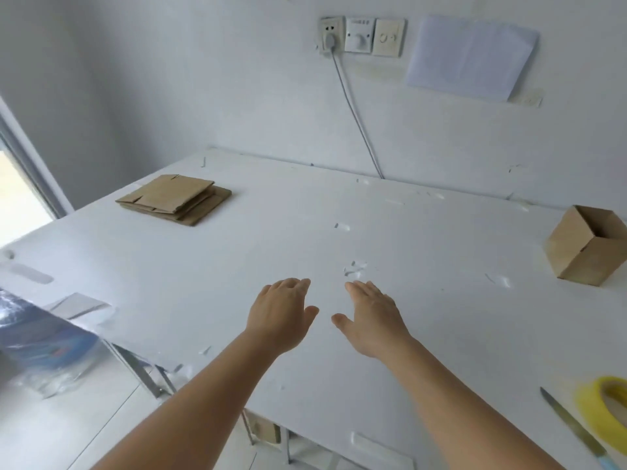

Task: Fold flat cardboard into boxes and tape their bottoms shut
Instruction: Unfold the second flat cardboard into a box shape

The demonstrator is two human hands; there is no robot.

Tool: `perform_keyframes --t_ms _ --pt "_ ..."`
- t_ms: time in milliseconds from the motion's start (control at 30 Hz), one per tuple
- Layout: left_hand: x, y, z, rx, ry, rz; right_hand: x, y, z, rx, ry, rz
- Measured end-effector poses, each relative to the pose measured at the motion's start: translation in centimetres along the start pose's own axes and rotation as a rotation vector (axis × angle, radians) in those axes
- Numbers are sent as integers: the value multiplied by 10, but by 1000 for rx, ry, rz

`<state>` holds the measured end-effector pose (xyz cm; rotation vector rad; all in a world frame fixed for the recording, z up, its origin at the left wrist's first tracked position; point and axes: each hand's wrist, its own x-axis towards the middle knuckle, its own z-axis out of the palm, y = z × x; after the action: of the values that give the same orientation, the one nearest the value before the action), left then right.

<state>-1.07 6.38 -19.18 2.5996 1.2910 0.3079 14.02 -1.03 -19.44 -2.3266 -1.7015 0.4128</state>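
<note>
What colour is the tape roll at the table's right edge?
Yellow; the tape roll shows in the head view.

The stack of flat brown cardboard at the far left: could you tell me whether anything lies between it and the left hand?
Nothing visible does: only bare white table separates the left hand from the stack of flat brown cardboard.

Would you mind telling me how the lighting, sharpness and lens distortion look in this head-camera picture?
Head view: soft, even daylight with faint shadows; the window at the left edge is blown out to white. Wide-angle bending tilts the white table and walls. The blue plastic wrapping at lower left is blurred, while the stack of flat brown cardboard and both open bare hands, left hand and right hand, look fairly sharp.
</note>
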Motion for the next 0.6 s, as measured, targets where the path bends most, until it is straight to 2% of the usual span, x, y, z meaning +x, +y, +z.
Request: perform_keyframes --t_ms 267,600 --pt "-15 -113 -34 16 58 -179 53 -108 31 -25 -54 -171" --pt "39 -235 -75 76 100 -312 175 -209 57 -7 -82 -300"
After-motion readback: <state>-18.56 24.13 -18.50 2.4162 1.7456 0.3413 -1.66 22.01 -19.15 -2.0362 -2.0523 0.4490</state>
